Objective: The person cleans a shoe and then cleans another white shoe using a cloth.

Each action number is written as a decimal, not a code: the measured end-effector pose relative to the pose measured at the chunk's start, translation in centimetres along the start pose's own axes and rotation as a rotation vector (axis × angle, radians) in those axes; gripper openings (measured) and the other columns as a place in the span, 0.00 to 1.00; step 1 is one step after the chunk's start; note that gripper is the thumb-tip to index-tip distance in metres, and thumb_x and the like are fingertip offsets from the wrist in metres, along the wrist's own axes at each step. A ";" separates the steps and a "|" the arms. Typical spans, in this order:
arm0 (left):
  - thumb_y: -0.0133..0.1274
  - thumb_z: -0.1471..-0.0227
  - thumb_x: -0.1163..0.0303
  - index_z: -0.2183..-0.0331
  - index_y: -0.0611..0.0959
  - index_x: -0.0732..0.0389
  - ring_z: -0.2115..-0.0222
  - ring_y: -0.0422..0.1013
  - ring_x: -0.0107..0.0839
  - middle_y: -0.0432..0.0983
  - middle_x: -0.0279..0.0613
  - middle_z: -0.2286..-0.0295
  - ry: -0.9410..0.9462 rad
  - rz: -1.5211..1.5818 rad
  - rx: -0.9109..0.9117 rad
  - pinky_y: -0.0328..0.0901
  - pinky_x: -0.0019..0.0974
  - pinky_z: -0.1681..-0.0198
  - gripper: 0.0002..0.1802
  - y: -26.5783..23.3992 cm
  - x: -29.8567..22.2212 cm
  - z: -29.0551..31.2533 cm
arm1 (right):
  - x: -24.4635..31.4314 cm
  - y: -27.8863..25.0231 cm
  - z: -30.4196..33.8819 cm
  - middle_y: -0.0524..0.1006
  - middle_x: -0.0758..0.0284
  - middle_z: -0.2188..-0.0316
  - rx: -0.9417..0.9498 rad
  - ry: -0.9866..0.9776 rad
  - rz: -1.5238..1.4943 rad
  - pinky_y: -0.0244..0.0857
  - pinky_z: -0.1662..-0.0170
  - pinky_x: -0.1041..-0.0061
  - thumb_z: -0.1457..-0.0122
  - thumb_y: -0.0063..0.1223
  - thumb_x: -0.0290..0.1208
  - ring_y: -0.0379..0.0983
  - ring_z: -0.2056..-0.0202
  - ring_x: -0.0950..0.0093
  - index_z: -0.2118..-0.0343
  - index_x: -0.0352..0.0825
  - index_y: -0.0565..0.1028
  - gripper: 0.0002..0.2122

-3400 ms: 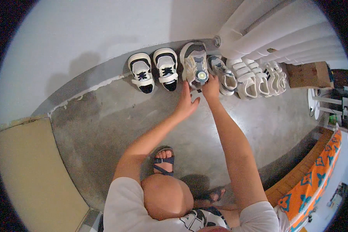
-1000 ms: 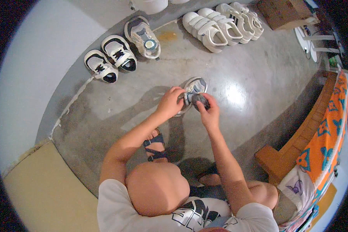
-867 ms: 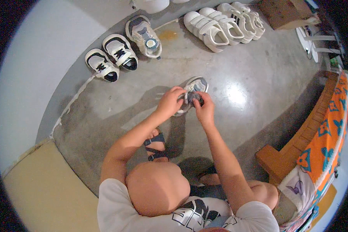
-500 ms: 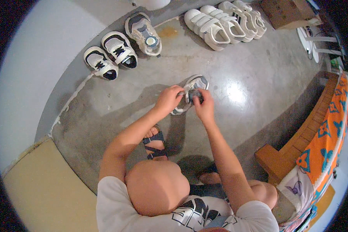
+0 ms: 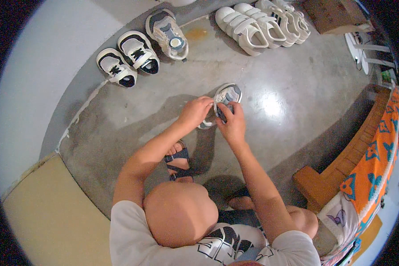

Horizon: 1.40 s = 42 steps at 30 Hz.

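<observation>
A small grey and white sneaker [image 5: 228, 91] sits on the floor in front of me, its toe pointing away. My left hand [image 5: 194, 112] is at its left side, fingertips pinched on the pale edge of the opening. Over the dark grey tongue area lies my right hand [image 5: 233, 126], its thumb and fingers bent onto the shoe from the right. Both hands cover much of the shoe's middle, and part of the pale heel shows between them.
Along the wall stand a matching grey sneaker [image 5: 168, 35] and a pair of black-and-white shoes [image 5: 138, 53]. Several white shoes [image 5: 246, 31] line the back, beside a cardboard box [image 5: 337, 17]. A wooden frame [image 5: 341, 155] with an orange patterned cloth [image 5: 371, 153] is at right. My sandalled foot [image 5: 178, 162] is near.
My right hand has shifted on the shoe, its fingers now wider apart and the dark tongue pressed lower. The left hand stays at the shoe's left edge. The view has shifted slightly.
</observation>
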<state>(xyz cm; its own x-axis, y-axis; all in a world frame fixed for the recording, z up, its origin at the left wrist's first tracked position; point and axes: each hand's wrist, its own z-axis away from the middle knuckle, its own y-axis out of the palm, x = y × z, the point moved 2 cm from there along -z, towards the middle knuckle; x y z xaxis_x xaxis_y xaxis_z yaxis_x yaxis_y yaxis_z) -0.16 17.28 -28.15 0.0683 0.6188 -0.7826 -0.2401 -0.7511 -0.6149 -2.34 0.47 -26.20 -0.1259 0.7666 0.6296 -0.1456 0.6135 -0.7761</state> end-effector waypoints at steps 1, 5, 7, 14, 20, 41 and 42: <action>0.53 0.49 0.72 0.60 0.81 0.60 0.62 0.74 0.48 0.78 0.47 0.61 -0.002 -0.002 0.000 0.69 0.42 0.57 0.12 0.0 0.3 0.0 | 0.1 0.0 0.0 0.68 0.58 0.53 0.007 -0.028 0.008 0.69 0.56 0.64 0.58 0.65 0.30 0.68 0.54 0.57 0.53 0.44 0.75 0.24; 0.52 0.48 0.69 0.60 0.82 0.59 0.62 0.74 0.48 0.78 0.48 0.62 -0.092 0.013 0.026 0.69 0.42 0.58 0.12 0.1 1.0 -0.1 | 0.4 -0.4 -0.1 0.69 0.62 0.55 0.050 -0.092 0.054 0.69 0.57 0.64 0.58 0.65 0.30 0.67 0.55 0.60 0.54 0.45 0.76 0.23; 0.52 0.47 0.68 0.60 0.82 0.59 0.63 0.74 0.48 0.79 0.48 0.63 -0.136 0.012 0.049 0.69 0.42 0.59 0.12 0.1 0.9 -0.3 | 0.3 -0.6 -0.2 0.70 0.62 0.56 0.071 -0.116 0.084 0.69 0.57 0.64 0.58 0.65 0.30 0.67 0.55 0.60 0.55 0.45 0.76 0.23; 0.54 0.49 0.68 0.63 0.83 0.62 0.65 0.75 0.47 0.79 0.48 0.65 -0.129 0.079 -0.017 0.69 0.41 0.59 0.12 0.5 1.4 -0.4 | 1.4 0.3 -1.0 0.70 0.64 0.58 0.098 -0.242 0.388 0.69 0.60 0.64 0.60 0.66 0.31 0.68 0.57 0.60 0.58 0.44 0.77 0.21; 0.57 0.55 0.74 0.66 0.82 0.64 0.63 0.74 0.45 0.77 0.45 0.65 0.005 0.099 0.031 0.69 0.40 0.57 0.10 0.0 0.1 0.1 | -3.1 -0.2 -0.1 0.71 0.64 0.56 0.058 0.095 -0.476 0.65 0.52 0.69 0.53 0.63 0.27 0.67 0.53 0.63 0.58 0.40 0.75 0.17; 0.69 0.71 0.52 0.47 0.70 0.60 0.48 0.62 0.48 0.67 0.47 0.50 0.120 -0.408 0.104 0.59 0.49 0.45 0.48 0.7 -1.8 5.2 | -4.6 -2.5 4.7 0.68 0.58 0.53 -0.216 0.189 -0.365 0.63 0.49 0.67 0.54 0.53 0.14 0.66 0.51 0.61 0.56 0.36 0.75 0.20; 0.69 0.71 0.52 0.49 0.72 0.62 0.49 0.63 0.48 0.68 0.46 0.51 0.081 -0.343 0.198 0.60 0.48 0.46 0.47 1.2 -1.5 5.2 | -3.3 -2.6 4.5 0.70 0.58 0.54 -0.193 0.043 -0.275 0.63 0.49 0.67 0.55 0.54 0.14 0.67 0.51 0.60 0.56 0.36 0.75 0.20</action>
<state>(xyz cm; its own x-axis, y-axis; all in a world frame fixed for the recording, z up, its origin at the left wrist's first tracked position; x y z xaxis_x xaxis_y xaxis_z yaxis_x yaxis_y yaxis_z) -5.57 16.64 -27.21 0.2508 0.7997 -0.5455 -0.3712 -0.4410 -0.8171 -5.98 -4.50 -26.11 -0.0655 0.5724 0.8174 0.0208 0.8197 -0.5724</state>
